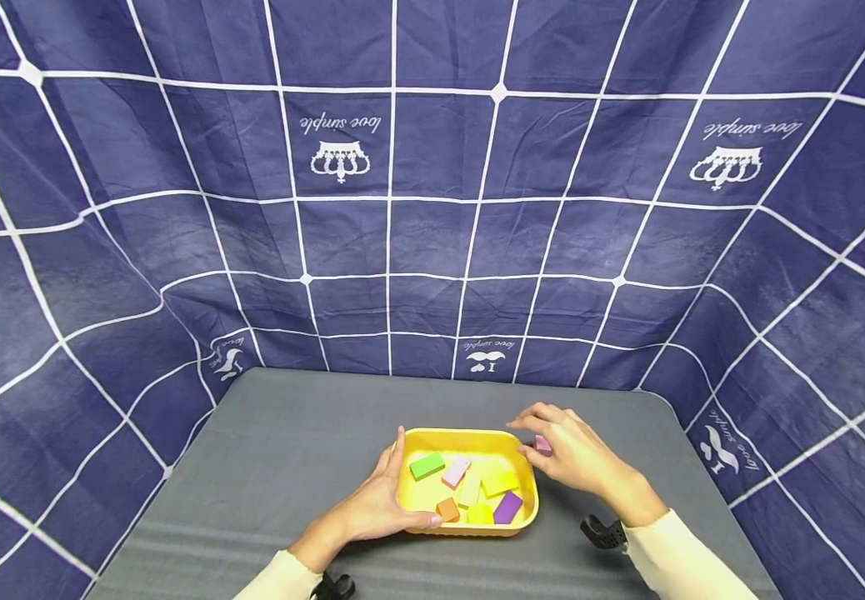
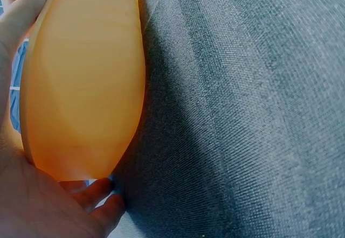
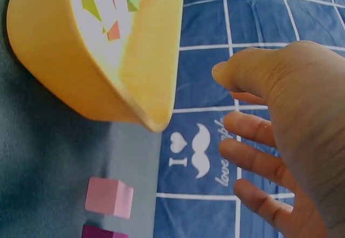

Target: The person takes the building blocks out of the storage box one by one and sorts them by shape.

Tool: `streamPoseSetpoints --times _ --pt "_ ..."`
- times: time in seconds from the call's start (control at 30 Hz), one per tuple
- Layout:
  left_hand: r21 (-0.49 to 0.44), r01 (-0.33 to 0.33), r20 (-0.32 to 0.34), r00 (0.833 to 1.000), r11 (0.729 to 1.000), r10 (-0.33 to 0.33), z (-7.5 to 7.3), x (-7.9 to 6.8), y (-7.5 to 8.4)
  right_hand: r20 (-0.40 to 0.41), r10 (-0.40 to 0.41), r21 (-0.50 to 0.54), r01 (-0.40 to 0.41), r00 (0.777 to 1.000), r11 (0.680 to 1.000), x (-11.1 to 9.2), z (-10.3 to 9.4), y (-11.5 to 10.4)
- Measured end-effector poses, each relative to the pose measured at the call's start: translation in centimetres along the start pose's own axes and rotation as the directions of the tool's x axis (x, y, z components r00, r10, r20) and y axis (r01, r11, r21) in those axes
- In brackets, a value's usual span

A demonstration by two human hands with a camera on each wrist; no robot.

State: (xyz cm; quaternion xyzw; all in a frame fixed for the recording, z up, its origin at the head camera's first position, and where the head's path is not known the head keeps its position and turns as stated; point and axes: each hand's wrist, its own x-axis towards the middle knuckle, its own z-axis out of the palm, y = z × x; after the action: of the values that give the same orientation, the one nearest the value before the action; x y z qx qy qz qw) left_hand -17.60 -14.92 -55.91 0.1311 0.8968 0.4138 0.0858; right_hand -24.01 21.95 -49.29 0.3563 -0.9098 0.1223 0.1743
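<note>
Our left hand (image 1: 376, 504) grips the yellow basin (image 1: 470, 442) of coloured blocks (image 1: 508, 507) on the desk (image 1: 312, 417); our right hand (image 1: 571, 450), fingers parted and empty, hovers near a pink block (image 3: 102, 195), where a low swing could, we judge, knock the basin and jolt its blocks

In the head view, the right hand (image 1: 571, 450) is partly hiding a pinkish block (image 1: 543, 446), and the lower edge is cropping both sleeves (image 1: 683, 554). In the left wrist view, the yellow tub (image 2: 86, 87) is running past the top edge. In the right wrist view, the bottom edge is cutting off a purple block (image 3: 99, 232).
</note>
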Motion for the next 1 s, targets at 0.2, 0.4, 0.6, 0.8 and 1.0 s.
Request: streamPoseSetpoints --times 0.2,0.4,0.6,0.8,1.0 --pt "0.015 0.002 0.001 1.0 1.0 -0.002 0.0 0.1 -0.3 0.064 -0.048 0.014 0.047 0.997 0.999 1.0 0.2 -0.8" --pt "0.003 0.007 0.001 1.0 1.0 -0.007 -0.1 0.0 0.0 0.165 -0.103 0.06 0.094 0.981 0.994 1.9 0.3 -1.8" --pt "0.001 0.004 0.011 1.0 1.0 -0.004 -0.1 0.0 0.1 0.271 -0.16 0.096 0.139 0.949 0.986 2.5 0.6 -2.7" --pt "-0.004 0.001 0.014 1.0 1.0 -0.001 -0.1 0.0 0.1 0.378 -0.224 0.131 0.187 0.898 0.974 3.0 1.4 -3.4" --pt "-0.008 -0.008 0.012 1.0 1.0 0.008 -0.1 0.0 0.0 0.459 -0.27 0.174 0.212 0.846 0.962 3.4 2.4 -4.1"
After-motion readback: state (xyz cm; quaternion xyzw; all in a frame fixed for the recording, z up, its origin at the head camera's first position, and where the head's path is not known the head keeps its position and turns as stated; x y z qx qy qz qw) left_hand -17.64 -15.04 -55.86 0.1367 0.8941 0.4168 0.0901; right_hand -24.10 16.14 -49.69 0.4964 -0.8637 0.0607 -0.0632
